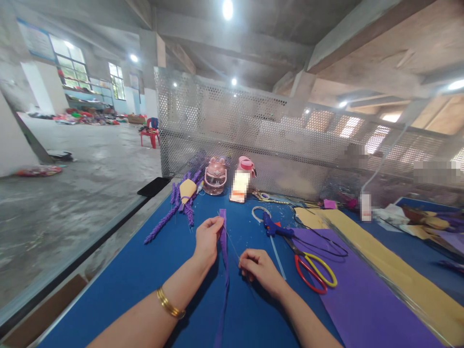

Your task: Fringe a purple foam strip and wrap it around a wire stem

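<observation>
My left hand (207, 239) pinches the upper end of a long purple strip (224, 256), which hangs down toward me over the blue table. From that end a thin wire (233, 245) slants down to my right hand (259, 270), whose fingers are closed on its lower part. Right of my hands lie a dark blue glue gun (276, 227) with a clear glue stick (278, 258), and scissors (315, 273) with red and yellow handles. At the left back rests a bundle of purple flower stems (165, 229) around a tan wrapped piece (188, 190).
Purple sheets (357, 285) and a tan sheet (384, 256) cover the right side of the blue table (145, 295). Behind stand a pink container (215, 176), a lit phone (239, 186) and a perforated metal screen (246, 130). A black cord (326, 246) crosses the sheets.
</observation>
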### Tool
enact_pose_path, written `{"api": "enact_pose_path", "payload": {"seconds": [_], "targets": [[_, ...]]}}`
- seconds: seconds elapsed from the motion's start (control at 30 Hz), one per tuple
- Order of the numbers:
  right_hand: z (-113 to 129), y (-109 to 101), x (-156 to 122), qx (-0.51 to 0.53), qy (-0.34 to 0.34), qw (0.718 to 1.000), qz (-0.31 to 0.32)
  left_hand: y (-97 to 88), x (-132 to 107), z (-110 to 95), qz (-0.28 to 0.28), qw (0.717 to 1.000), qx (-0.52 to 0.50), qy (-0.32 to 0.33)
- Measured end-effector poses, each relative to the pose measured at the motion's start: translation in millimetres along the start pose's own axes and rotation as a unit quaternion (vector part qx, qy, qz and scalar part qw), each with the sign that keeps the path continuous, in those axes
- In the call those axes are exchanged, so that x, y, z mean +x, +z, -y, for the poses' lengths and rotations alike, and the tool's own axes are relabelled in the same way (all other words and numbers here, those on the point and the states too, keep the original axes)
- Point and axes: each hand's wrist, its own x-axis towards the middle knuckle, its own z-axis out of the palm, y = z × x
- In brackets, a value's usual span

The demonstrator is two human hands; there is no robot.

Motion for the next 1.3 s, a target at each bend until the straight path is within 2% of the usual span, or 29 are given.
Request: {"api": "enact_pose_path", "payload": {"seconds": [0.1, 0.27, 0.33, 0.47, 0.53, 0.63, 0.7, 0.77, 0.83, 0.93, 1.3], "targets": [[7.7, -1.8, 4.3, -0.012, -0.011, 1.0, 0.004, 0.5, -0.6, -0.9, 0.004, 1.0, 0.006, -0.001], [22.0, 1.7, 15.0, -0.041, -0.041, 0.996, 0.061, 1.3, -1.6, -2.1, 0.008, 1.0, 0.008, 0.011], [25.8, 1.9, 17.5, -0.053, -0.04, 0.996, 0.061, 1.5, -1.3, -2.2, 0.012, 1.0, 0.012, 0.012], [34.3, -7.0, 14.7, -0.082, -0.072, 0.994, 0.006, 1.4, 0.5, -1.8, 0.021, 1.0, -0.009, -0.004], [39.3, -13.7, 10.5, -0.096, -0.11, 0.988, -0.056, 1.2, 1.5, -1.1, 0.017, 1.0, -0.007, -0.011], [42.0, -19.6, 4.9, -0.122, -0.181, 0.961, -0.17, 0.6, 2.7, 0.4, 0.007, 1.0, 0.013, -0.013], [37.8, -20.0, 3.4, -0.157, -0.214, 0.94, -0.212, 0.2, 3.2, 1.0, 0.003, 1.0, 0.017, -0.006], [30.2, -19.0, 3.4, -0.187, -0.221, 0.933, -0.214, -0.1, 3.6, 1.2, 0.003, 1.0, 0.019, 0.003], [22.4, -18.2, 4.3, -0.187, -0.211, 0.939, -0.195, -0.4, 4.1, 1.1, 0.003, 1.0, 0.019, 0.009], [16.1, -18.4, 5.6, -0.181, -0.207, 0.939, -0.208, -0.9, 5.0, 0.8, -0.001, 1.0, 0.023, 0.008], [25.2, -22.1, 5.0, -0.125, -0.176, 0.955, -0.202, -1.4, 3.9, -2.7, 0.007, 0.999, 0.049, 0.009]]}}
